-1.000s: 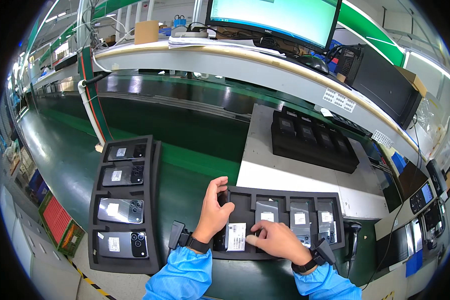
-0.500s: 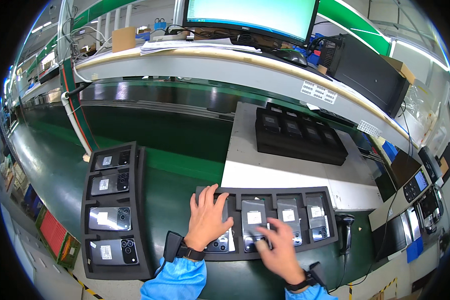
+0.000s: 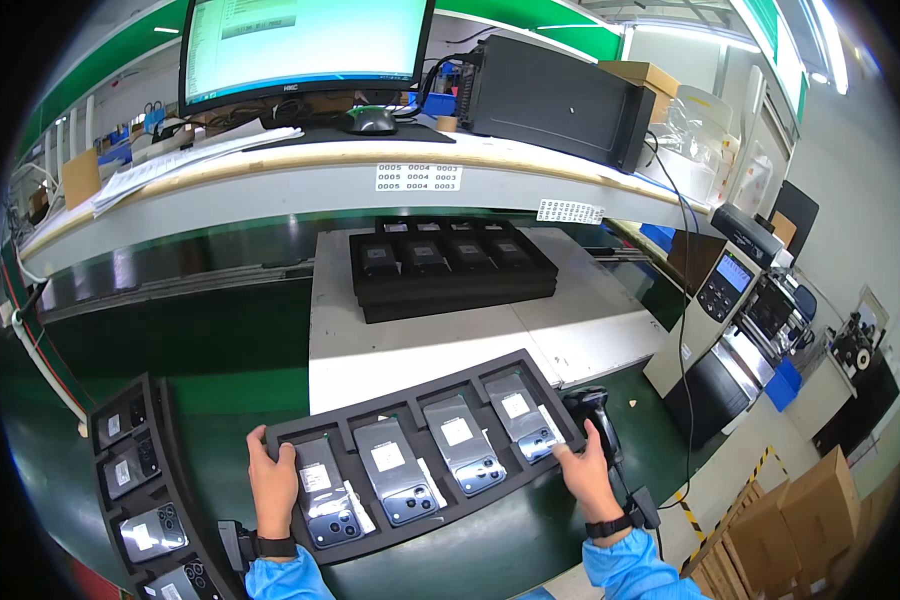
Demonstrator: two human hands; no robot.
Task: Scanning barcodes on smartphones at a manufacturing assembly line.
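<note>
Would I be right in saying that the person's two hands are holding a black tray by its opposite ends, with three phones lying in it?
Not quite: the head view shows four phones lying in the black tray, not three. The left hand and right hand are indeed holding it by opposite ends.

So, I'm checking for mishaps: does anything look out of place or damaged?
No damage or spill stands out. A pale scrap lies loose, outside any tray, by the black scanner, and the foam tray between left hand and right hand sits askew to the white board.
</note>
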